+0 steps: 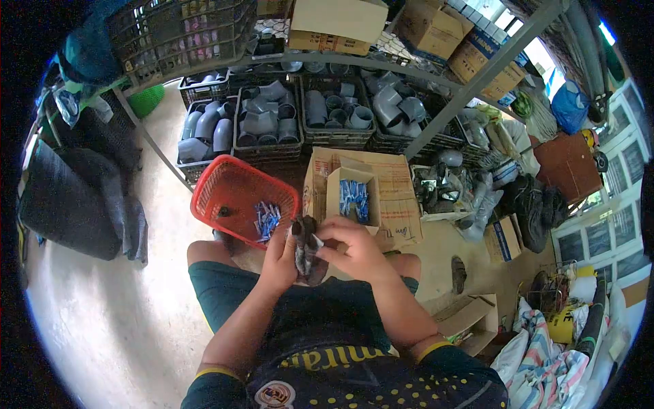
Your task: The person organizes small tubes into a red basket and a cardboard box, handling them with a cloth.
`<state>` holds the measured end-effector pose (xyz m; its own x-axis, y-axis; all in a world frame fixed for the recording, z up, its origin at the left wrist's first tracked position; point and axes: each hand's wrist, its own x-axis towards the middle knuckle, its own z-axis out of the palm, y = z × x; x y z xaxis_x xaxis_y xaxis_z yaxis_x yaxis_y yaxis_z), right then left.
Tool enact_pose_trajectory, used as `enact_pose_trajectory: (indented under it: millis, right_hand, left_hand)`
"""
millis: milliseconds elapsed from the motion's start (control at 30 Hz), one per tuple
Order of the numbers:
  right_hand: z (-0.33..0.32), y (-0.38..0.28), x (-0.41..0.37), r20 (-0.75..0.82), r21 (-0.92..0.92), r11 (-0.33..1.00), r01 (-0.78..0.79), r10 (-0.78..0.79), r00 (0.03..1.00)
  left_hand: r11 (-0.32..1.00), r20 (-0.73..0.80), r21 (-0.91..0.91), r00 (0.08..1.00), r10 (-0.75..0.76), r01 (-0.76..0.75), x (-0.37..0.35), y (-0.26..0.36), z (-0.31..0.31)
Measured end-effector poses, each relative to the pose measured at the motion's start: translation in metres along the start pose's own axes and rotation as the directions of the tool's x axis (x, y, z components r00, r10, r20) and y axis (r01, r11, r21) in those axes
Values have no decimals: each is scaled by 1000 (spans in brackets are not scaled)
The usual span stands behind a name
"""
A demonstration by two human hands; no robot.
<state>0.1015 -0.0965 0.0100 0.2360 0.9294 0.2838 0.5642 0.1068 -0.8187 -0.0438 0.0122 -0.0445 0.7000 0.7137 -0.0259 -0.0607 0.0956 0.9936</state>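
Note:
My left hand (278,264) is closed around a dark grey crumpled cloth (304,258) in front of my lap. Close beside it, my right hand (355,251) pinches at a small whitish piece (317,240) against the cloth; its kind is too small to make out. A red plastic basket (216,170) stands ahead on the left, with a pile of small blue-and-white tubes (268,219) and a small dark lump inside. More such tubes fill part of an open cardboard box (372,198) ahead of my right hand.
The small box sits on a larger cardboard carton (398,180). Behind stand black crates (269,146) of grey pipe fittings beneath a metal-framed rack (381,65). A crate of bagged parts (443,194) stands at right, a shoe (458,274) nearer me, and dark fabric (75,198) at left.

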Motion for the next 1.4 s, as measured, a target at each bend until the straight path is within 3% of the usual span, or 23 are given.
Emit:
enact_pose_trajectory:
  millis: [33,100,133,167,267,300,333,400,467,600,667,700,733,833,933,967,1067,1100,1133,1200,1333,1367,1400]
  right_hand:
    - [5,8,0,-106,221,972,-76,102,989]
    - [19,26,-1,-208,642,750,-157,368,906]
    - [18,26,7,-259,717,687,-117,419,871]
    - [13,31,20,-298,788,611,-77,487,821]
    - [29,64,48,-274,772,618,-148,534,800]
    - [37,75,57,-253,781,604,-156,535,806]
    - [47,93,67,-235,732,652,-200,516,824]
    - [76,146,76,-198,610,742,-279,483,853]
    - [102,202,73,-249,398,831,-388,505,826]
    - [76,262,43,-486,-136,846,-516,397,779]
    - [45,317,19,-545,-299,669,-680,465,698]
    - [30,318,13,-532,-386,476,-791,586,612]
    - [17,317,7,-529,-461,259,-849,688,497]
    - [9,345,-17,-487,-489,54,-871,811,324]
    - [-3,361,-14,-279,-464,93,-881,929,245]
    - [-4,360,-15,-306,-419,102,-902,920,246]
    - [-11,358,-13,-383,-316,126,-940,890,248]
    - [-10,363,-14,-402,-287,123,-950,885,235]
    - [-8,367,-16,-419,-256,117,-960,881,219]
    - [-11,359,-20,-425,-272,168,-947,863,275]
    - [-17,374,-28,-544,-276,320,-906,726,422]
    - [-30,365,-31,-474,-333,395,-856,715,514]
    - [-52,328,-27,-453,-271,441,-856,726,517]
  left_hand:
    - [1000,-35,10,999,2,-2,-1,-6,-3]
    - [998,-111,56,994,-23,29,-2,-8,-11]
    - [993,-157,94,986,-60,75,-2,-8,-17]
    - [979,-71,-164,988,-137,123,5,-14,-33]
    - [956,-152,-213,959,-239,204,-2,-9,-77]
    - [881,-223,-445,933,-283,161,-5,3,-81]
    - [758,-278,-647,899,-338,84,-5,10,-82]
    - [600,-175,-798,974,-141,-57,-7,-19,-118]
    - [572,-85,-817,996,9,-75,-7,-51,-140]
    - [602,-45,-792,992,117,-107,-7,-16,-126]
    - [578,-57,-807,990,132,-124,-8,-20,-126]
    - [511,-18,-859,1000,7,-19,-6,-19,-128]
    - [552,-15,-834,1000,-1,-12,-5,-20,-127]
    - [711,0,-703,1000,5,-4,7,-12,-109]
    - [672,149,-738,986,78,58,16,-4,-88]
    - [681,202,-730,969,140,54,18,-2,-79]
    - [724,-29,-686,992,-124,71,17,-13,-69]
    - [694,48,-717,998,-40,62,15,-13,-66]
    - [695,48,-711,994,-101,105,14,-11,-63]
    - [691,45,-697,973,-226,193,12,-4,-53]
    - [729,80,-657,979,-189,195,13,-11,-53]
    - [742,79,-642,980,-183,191,16,-25,-60]
    - [738,73,-650,982,-176,181,16,-20,-56]
